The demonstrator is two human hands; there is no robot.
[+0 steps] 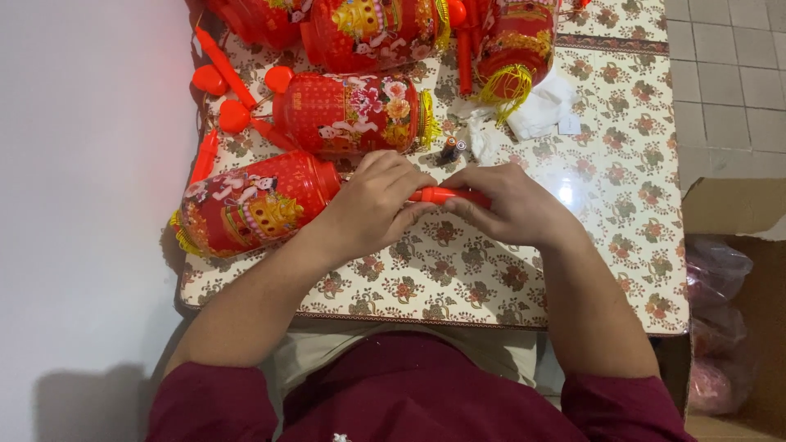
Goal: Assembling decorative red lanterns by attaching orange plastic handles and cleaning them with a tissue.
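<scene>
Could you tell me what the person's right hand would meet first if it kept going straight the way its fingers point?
The right hand points leftward along the red-orange handle it grips. Going on, it would almost at once meet the left hand, whose fingers close on the same handle; the two look close to touching already. Beyond lies the red lantern.

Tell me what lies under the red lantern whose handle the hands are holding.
The red lantern lies on its side on the flower-patterned tablecloth. Left hand and right hand grip its orange handle. The cloth directly beneath the lantern is covered.
</scene>
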